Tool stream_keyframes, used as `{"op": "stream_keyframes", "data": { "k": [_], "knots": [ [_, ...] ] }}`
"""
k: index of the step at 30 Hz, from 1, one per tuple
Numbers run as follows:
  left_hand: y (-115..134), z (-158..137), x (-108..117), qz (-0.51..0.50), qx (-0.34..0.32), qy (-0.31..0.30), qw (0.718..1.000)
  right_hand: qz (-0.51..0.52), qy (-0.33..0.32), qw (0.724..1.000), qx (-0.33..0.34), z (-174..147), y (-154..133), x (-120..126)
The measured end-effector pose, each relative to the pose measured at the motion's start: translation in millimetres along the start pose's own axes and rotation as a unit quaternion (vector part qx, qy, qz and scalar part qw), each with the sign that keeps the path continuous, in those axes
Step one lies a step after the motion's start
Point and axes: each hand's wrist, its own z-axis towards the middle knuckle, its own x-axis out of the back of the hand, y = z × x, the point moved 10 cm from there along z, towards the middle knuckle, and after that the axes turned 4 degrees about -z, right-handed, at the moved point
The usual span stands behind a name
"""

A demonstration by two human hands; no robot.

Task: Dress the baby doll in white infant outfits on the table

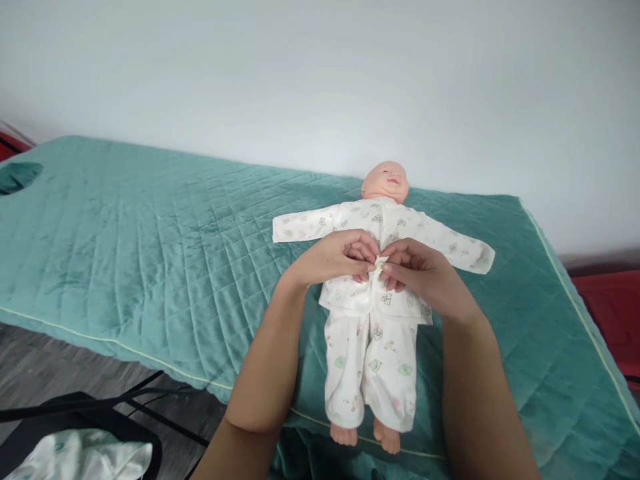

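Observation:
On its back lies a baby doll, wearing a white printed long-sleeved shirt and matching trousers. Its sleeves spread out to both sides, and its bare feet show below the cuffs. My left hand is closed in a pinch on the shirt's front edge, over the doll's belly. From the other side my right hand pinches the same front opening, thumb and forefinger together. Between the fingertips a small button seems to show on the raised cloth; whether it is fastened I cannot tell.
A green quilted cover spreads over the bed under the doll, against a pale wall. At lower left, a black-framed holder contains white printed cloth. Something red stands beyond the right edge.

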Motion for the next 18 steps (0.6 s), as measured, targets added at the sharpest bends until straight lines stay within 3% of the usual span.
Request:
{"op": "stream_keyframes", "data": {
  "k": [12, 15, 18],
  "knots": [
    [2, -2, 3, 0.006, -0.007, 0.009, 1.0, 0.005, 0.014, 1.0, 0.011, 0, 0, 0],
    [8, -4, 26, 0.016, -0.057, 0.095, 0.994, 0.068, 0.104, 0.99, 0.068, -4, -10, 20],
    [9, -12, 68, 0.069, -0.123, 0.259, 0.955, 0.103, 0.233, 0.959, 0.124, -14, -14, 49]
  ]
}}
